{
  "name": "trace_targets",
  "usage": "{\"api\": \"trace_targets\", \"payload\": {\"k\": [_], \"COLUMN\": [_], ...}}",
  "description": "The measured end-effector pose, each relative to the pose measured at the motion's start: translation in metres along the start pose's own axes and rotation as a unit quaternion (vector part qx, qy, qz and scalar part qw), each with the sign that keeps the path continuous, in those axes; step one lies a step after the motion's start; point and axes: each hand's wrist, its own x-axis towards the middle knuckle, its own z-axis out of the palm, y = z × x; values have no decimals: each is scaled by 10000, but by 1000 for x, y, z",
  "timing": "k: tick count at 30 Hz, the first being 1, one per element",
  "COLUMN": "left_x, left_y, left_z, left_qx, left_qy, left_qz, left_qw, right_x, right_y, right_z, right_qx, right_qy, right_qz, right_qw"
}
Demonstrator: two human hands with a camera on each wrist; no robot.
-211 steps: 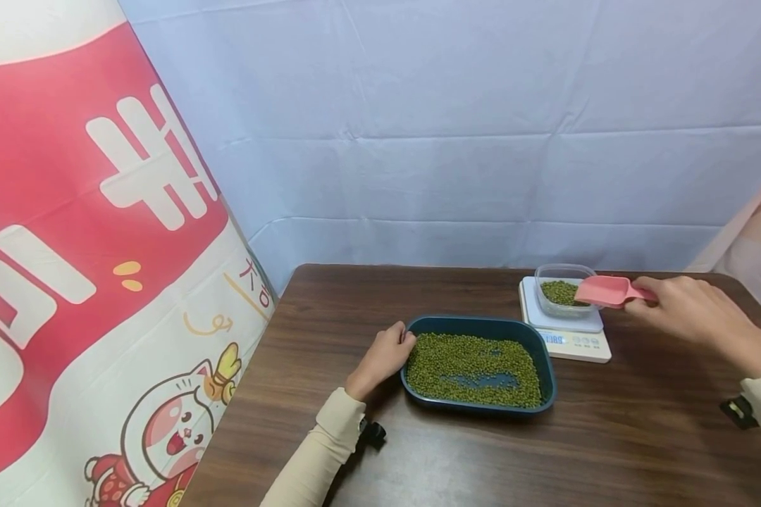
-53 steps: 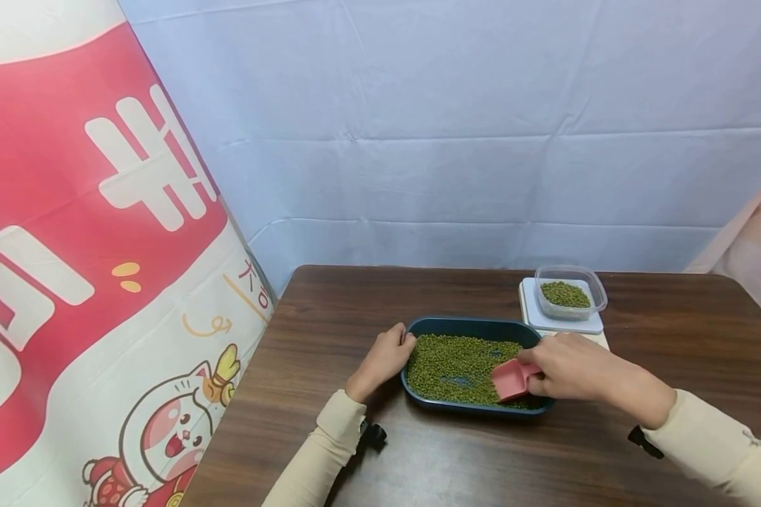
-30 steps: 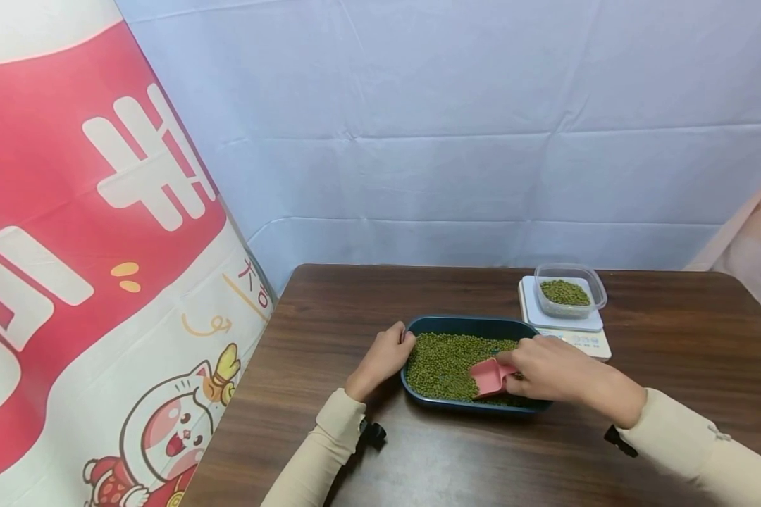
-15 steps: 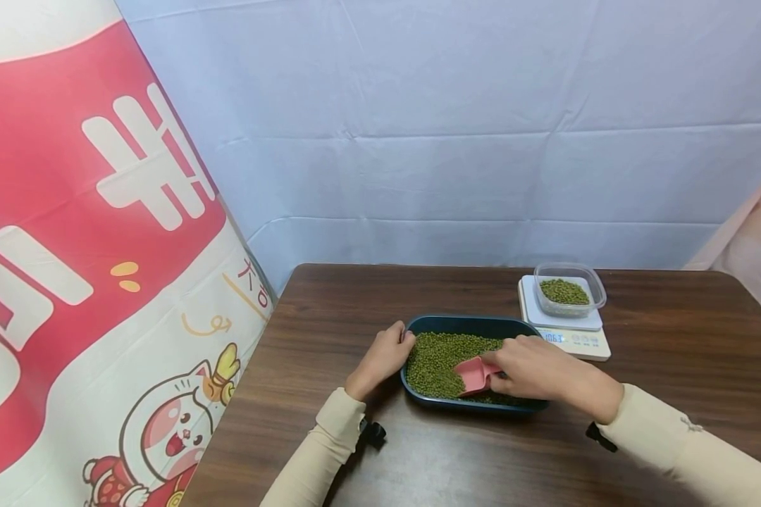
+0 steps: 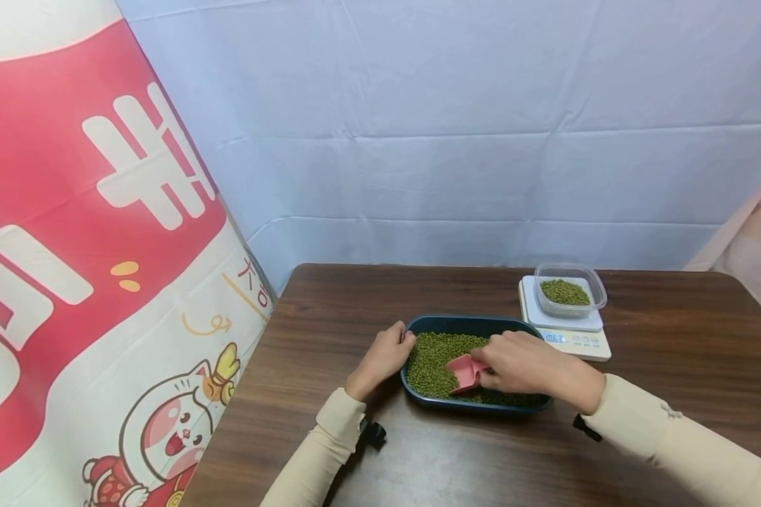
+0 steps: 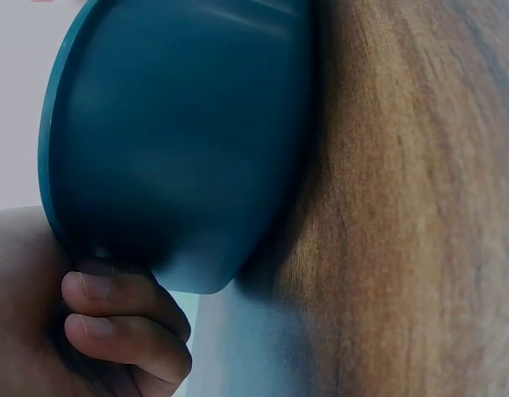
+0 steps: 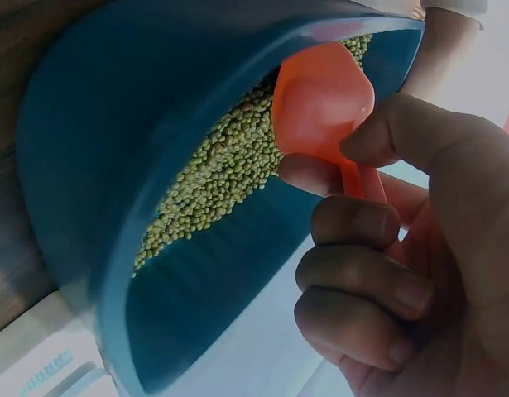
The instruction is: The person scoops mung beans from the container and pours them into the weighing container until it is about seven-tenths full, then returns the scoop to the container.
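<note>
Found 1 pink scoop [image 5: 463, 372] among uncounted green beans [image 5: 430, 362] inside 1 blue tray [image 5: 469, 325] — judged light, stiff, hardly fragile, best held by its handle [image 7: 367, 184]. Saw right hand [image 5: 521, 362] grasping that handle, left hand [image 5: 382, 358] gripping the tray's left end. Counted beyond: 1 scale [image 5: 532, 308], 1 clear container [image 5: 566, 310] atop.

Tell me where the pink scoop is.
Right of centre in the head view, the right hand holds the pink scoop among beans in the blue tray.
</note>
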Motion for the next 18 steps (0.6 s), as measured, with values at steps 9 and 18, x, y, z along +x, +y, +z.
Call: {"api": "trace_targets", "payload": {"k": [9,18], "left_x": [0,0], "left_y": [0,0], "left_z": [1,0], "left_qx": [-33,-49], "left_qy": [7,23], "left_qz": [8,9], "left_qw": [10000,10000], "right_x": [9,18], "right_y": [-2,-3], "right_z": [-2,-2], "right_qx": [117,297], "right_qy": [-135,-412], "right_qz": [-22,26], "right_qw": [9998,9987]}}
